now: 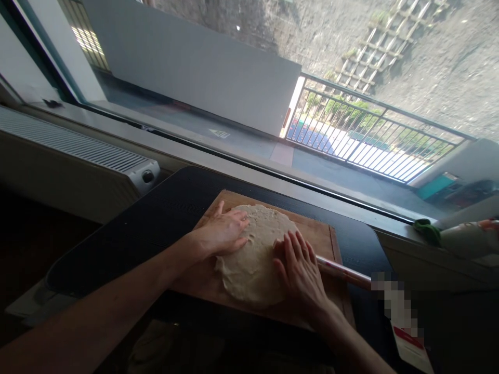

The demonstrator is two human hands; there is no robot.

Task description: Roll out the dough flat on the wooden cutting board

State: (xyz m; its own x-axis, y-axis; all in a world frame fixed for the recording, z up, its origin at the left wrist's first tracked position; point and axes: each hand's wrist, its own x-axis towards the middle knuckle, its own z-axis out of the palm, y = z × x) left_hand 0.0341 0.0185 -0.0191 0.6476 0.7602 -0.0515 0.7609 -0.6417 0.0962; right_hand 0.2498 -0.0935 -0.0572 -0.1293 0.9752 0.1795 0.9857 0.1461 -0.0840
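A flat, roughly round sheet of pale dough point(257, 270) lies on a wooden board point(317, 236). My left hand point(226, 228) rests on the upper left edge of the dough, open, fingers spread. Over the dough's right side, my right hand point(302, 265) lies flat with its fingers stretched out. Beneath that hand runs a rolling pin point(339, 269), whose near-left end peeks out by the fingers while the other end reaches past the board's right edge. The palm hides the middle of the pin.
The board sits on a dark table point(156, 234) beside a window sill. A white radiator point(78, 140) stands on the left. To the right are a green cloth-like item point(427, 231) and a red-and-white packet point(411, 345). Outside is a railing point(370, 130).
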